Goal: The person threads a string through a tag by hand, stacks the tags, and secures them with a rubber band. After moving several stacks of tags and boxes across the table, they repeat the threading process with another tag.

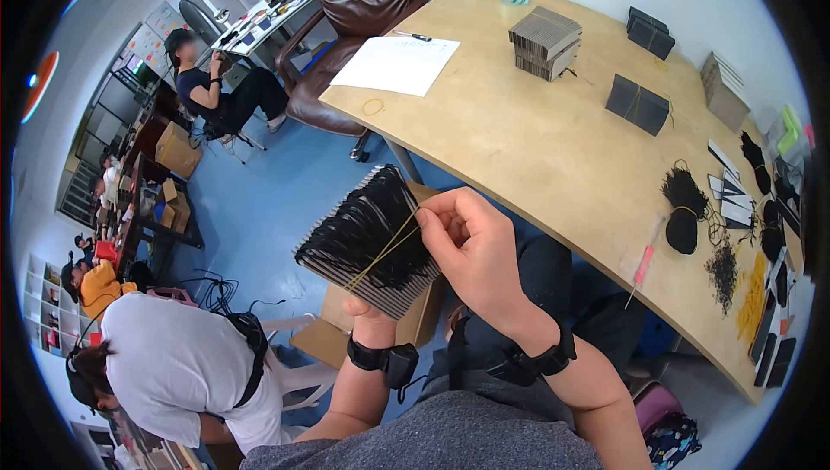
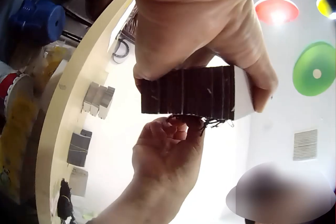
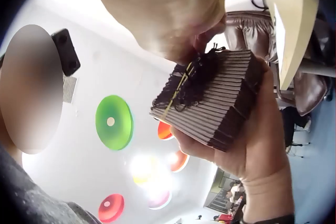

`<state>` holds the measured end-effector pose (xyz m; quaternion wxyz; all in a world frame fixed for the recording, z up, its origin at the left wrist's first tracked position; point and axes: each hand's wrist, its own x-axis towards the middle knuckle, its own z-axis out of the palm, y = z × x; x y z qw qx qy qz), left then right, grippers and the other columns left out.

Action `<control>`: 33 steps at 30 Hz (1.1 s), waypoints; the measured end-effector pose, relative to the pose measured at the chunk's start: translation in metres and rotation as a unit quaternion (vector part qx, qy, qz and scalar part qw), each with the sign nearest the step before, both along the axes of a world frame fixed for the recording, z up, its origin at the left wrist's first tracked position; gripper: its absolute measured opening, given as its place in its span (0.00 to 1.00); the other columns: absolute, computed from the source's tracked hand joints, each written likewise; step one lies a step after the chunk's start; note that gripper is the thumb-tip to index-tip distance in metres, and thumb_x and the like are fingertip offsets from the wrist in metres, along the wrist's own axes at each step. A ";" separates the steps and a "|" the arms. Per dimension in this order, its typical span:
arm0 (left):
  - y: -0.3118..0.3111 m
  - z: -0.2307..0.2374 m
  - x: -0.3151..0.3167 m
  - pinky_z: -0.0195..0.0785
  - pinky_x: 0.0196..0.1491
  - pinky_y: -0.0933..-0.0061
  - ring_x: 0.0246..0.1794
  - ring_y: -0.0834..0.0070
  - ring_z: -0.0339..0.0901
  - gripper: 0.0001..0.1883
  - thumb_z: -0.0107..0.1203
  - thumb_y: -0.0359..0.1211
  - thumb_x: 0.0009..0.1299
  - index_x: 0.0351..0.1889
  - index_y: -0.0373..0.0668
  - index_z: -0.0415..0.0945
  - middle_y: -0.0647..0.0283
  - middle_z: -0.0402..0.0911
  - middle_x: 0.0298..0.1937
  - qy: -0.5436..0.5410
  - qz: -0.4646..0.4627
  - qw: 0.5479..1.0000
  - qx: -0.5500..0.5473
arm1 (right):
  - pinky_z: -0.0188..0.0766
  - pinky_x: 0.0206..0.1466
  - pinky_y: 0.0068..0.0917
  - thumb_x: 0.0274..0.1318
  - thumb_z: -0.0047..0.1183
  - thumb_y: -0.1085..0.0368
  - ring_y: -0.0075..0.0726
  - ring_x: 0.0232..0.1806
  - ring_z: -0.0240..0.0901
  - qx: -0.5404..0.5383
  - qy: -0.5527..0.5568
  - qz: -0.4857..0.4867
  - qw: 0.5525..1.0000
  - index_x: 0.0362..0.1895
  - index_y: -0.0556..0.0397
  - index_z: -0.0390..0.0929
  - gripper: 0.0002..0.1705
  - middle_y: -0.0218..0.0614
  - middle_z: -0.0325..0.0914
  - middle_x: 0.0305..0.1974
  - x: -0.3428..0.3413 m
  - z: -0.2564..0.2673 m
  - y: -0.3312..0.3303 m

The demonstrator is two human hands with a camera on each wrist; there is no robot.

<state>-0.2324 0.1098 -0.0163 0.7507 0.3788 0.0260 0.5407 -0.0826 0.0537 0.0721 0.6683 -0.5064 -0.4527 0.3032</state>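
My left hand (image 1: 373,321) grips a thick stack of grey-edged cards (image 1: 399,299) from below, and its fingers wrap the sides in the right wrist view. Bunched black cords (image 1: 356,226) lie across the stack's upper face. A yellow rubber band (image 1: 380,255) stretches over cords and cards. One end of that band sits between the thumb and forefinger of my right hand (image 1: 478,254), right at the stack's edge. In the left wrist view the stack's dark flat side (image 2: 189,94) shows, with the right hand (image 2: 165,155) beyond it.
On the wooden table (image 1: 519,141) stand a pile of grey cards (image 1: 546,38) and banded dark bundles (image 1: 638,105). Black cord hanks (image 1: 681,211), a red-handled tool (image 1: 643,264) and yellow bands (image 1: 752,297) lie nearer. A cardboard box (image 1: 324,332) is below the stack; a person in white (image 1: 177,366) sits at left.
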 end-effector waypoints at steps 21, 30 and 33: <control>0.000 0.028 0.015 0.69 0.67 0.53 0.62 0.52 0.70 0.65 0.77 0.52 0.42 0.73 0.29 0.53 0.43 0.67 0.63 0.012 0.008 1.000 -0.014 | 0.73 0.36 0.26 0.58 0.58 0.76 0.29 0.36 0.75 0.112 -0.164 -0.065 0.978 0.45 0.58 0.78 0.10 0.35 0.75 0.37 -0.003 -0.024 -0.013; 0.000 0.028 0.012 0.73 0.62 0.55 0.59 0.53 0.72 0.69 0.76 0.61 0.41 0.73 0.29 0.51 0.45 0.70 0.59 0.031 -0.012 0.999 0.007 | 0.72 0.34 0.24 0.57 0.60 0.73 0.31 0.33 0.76 -0.002 -0.140 -0.030 0.990 0.44 0.58 0.77 0.10 0.37 0.75 0.34 0.006 -0.011 -0.024; -0.004 0.018 0.010 0.71 0.65 0.52 0.62 0.52 0.71 0.68 0.76 0.61 0.42 0.74 0.31 0.52 0.43 0.69 0.63 0.045 0.006 0.999 -0.003 | 0.73 0.34 0.23 0.59 0.59 0.72 0.33 0.31 0.76 0.087 -0.127 0.006 0.988 0.45 0.58 0.76 0.10 0.38 0.74 0.36 0.006 -0.007 -0.012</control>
